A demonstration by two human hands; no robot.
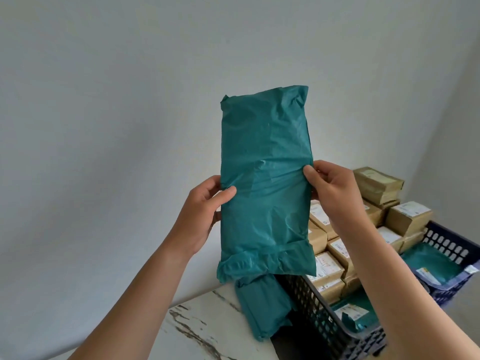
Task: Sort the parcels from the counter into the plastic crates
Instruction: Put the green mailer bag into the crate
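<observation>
1. A white marbled counter [207,328] lies low in view. On it a second teal parcel [262,305] rests just beside the left wall of a dark plastic crate [319,315], which is packed with brown paper parcels [335,258].
2. Further right, a blue crate [452,245] holds another teal bag [431,263].
3. The teal parcel [265,183] is held in the air before the pale wall, hiding the dark crate's far left corner. Its long axis is upright, with the folded, taped end at the bottom.
4. The left hand [205,216] grips its left edge midway: thumb on the near face, fingers behind.
5. The right hand [330,193] pinches the right edge slightly higher, thumb in front and fingers curled behind.
</observation>
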